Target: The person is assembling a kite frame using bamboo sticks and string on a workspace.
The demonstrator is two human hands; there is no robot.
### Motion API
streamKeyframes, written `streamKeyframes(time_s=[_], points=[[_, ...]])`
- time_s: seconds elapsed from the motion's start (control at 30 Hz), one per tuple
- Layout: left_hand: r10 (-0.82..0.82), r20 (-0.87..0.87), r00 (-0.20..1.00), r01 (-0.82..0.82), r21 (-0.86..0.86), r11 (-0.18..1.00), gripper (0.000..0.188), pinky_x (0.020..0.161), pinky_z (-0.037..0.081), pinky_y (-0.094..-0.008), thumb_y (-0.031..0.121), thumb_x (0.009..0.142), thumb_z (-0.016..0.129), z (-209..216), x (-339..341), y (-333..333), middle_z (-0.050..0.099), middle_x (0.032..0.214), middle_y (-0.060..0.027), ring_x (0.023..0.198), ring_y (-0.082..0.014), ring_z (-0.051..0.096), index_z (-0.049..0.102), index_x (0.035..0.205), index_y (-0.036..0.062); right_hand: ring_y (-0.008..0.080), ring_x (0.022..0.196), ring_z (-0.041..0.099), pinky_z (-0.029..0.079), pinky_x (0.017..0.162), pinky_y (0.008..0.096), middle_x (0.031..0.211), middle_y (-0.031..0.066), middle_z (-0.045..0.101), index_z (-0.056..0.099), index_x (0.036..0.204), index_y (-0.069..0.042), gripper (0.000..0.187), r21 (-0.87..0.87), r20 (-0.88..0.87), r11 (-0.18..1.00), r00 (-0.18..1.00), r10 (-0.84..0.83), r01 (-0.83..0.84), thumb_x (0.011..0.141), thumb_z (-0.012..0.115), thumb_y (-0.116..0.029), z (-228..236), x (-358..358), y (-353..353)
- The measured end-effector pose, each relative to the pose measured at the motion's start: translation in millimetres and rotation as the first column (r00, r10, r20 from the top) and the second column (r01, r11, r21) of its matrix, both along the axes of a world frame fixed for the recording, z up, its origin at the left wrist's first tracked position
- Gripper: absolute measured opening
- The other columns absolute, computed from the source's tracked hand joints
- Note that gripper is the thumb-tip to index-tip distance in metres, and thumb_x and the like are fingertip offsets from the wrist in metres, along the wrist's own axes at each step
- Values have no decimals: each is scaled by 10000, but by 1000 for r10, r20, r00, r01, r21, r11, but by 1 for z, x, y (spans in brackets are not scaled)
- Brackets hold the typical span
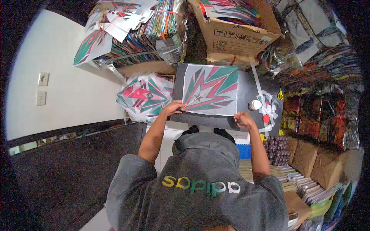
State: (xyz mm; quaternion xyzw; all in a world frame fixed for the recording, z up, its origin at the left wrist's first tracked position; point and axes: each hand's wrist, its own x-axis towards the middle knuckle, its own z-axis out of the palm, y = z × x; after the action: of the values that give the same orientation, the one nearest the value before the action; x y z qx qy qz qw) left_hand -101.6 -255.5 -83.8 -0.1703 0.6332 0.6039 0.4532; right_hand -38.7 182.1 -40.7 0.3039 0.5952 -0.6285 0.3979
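A square, thin printed sheet (212, 88), white with red, green and dark jagged shapes and a star, lies flat on a black work board (208, 120). It looks like a kite sheet; a thin pale stick seems to run diagonally across it. My left hand (175, 107) grips the near left corner between thumb and fingers. At the near right corner my right hand (243, 119) has its fingers curled together. They touch the corner or something small by it that I cannot make out.
Right of the sheet are a white round container (254, 104), a tangle of white strips (269, 106), a red round cap (266, 118) and yellow scissors (280, 95). More printed sheets (146, 96) pile up at left. Behind stand a cardboard box (239, 42) and bundled stacks (154, 42).
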Motion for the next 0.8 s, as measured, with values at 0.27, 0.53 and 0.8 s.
streamKeyframes(time_s=[0.27, 0.53, 0.8], points=[[-238, 41, 970, 235, 64, 970, 185, 699, 481, -297, 250, 819, 704, -5, -19, -31, 581, 750, 22, 714, -100, 566, 584, 821, 110, 74, 679, 527, 407, 561, 295, 770, -54, 583, 583, 847, -173, 86, 27, 48, 994, 993, -103, 102, 840, 655, -128, 4, 13, -22], [-379, -200, 903, 402, 86, 912, 123, 603, 463, -254, 136, 801, 715, -26, -40, -50, 609, 701, -6, 615, -93, 559, 626, 771, 55, 74, 672, 514, 399, 547, 229, 841, -33, 588, 511, 1078, -184, 342, -21, -136, 997, 988, -70, 68, 804, 698, -98, 7, 24, -40], [-340, -628, 701, 220, -263, 939, 362, 592, 480, -347, 276, 676, 803, -82, -53, -58, 662, 743, -131, 664, -193, 627, 659, 813, -27, 125, 727, 599, 480, 667, 273, 783, 20, 626, 490, 1148, -65, 471, 242, -585, 968, 784, 205, -73, 721, 679, 0, -42, 0, -32]])
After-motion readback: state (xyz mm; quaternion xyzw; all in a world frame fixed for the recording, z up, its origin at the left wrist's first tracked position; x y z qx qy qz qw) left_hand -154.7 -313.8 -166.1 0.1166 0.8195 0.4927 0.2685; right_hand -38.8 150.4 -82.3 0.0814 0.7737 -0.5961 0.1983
